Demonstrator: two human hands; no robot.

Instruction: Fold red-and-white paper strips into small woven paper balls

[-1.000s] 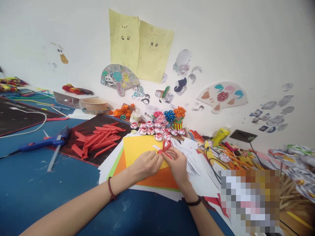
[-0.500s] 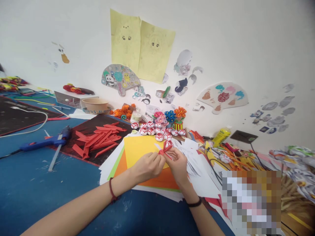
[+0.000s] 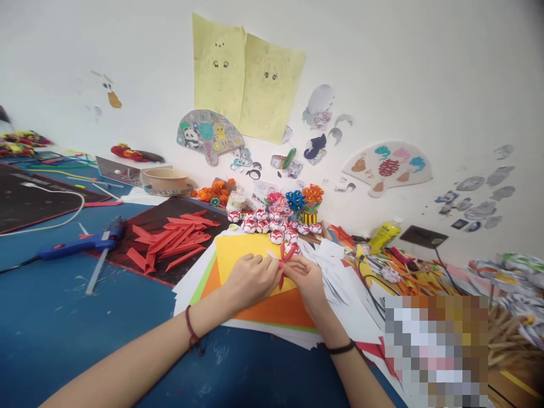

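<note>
Between my two hands, above the stacked sheets, is a red folded paper piece (image 3: 287,253) with several pointed arms sticking out. My left hand (image 3: 254,276) is closed, its fingertips pinching the piece from the left. From the other side my right hand (image 3: 306,277) pinches it between thumb and fingers. A thin white strip shows just beyond my left fingertips; I cannot tell whether it belongs to the piece. Under the hands lie yellow (image 3: 229,252) and orange (image 3: 272,309) paper sheets. Several red-and-white folded paper flowers (image 3: 262,226) sit right behind.
Folded red paper strips (image 3: 170,241) are heaped on a dark mat to the left. A blue glue gun (image 3: 85,243) with its cord lies beside them. Further back stand a bowl (image 3: 166,181) and bright flower crafts (image 3: 312,198). A yellow bottle (image 3: 385,235) leans among paper scraps at right.
The red piece has turned in my fingers: its arms now spread up and down, with one point showing below. Both hands stay pinched on it in nearly the same place.
</note>
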